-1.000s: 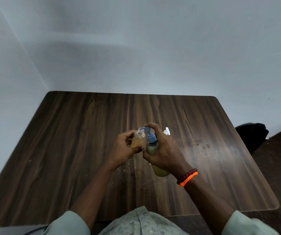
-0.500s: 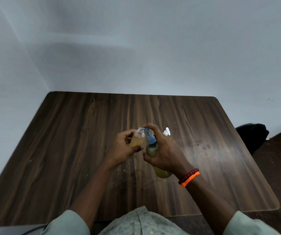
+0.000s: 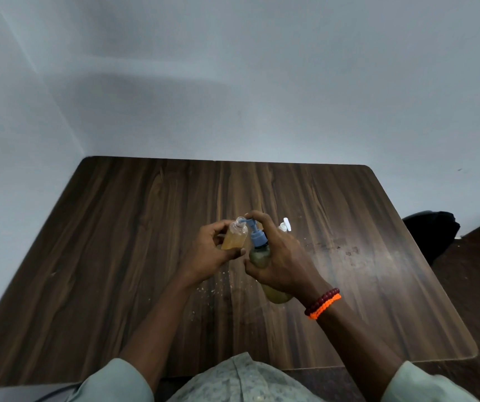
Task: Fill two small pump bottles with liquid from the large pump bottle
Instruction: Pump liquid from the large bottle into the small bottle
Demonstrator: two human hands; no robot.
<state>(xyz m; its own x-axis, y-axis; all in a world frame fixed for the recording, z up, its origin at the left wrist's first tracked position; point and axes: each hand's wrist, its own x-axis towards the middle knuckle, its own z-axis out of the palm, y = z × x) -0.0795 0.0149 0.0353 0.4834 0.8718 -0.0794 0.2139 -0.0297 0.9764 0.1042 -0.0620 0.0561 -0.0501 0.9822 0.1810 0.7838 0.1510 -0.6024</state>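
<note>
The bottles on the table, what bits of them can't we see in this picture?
- Large bottle, head view: its middle is hidden by the right hand.
- Small bottle: its base is hidden by the left hand.
- White pump top: what it sits on is hidden behind the right hand.

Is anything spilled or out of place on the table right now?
Yes. Pale specks or droplets dot the wooden table just near of the hands, and a smudged patch lies to the right. A white pump top sits behind the right hand, partly hidden.
</note>
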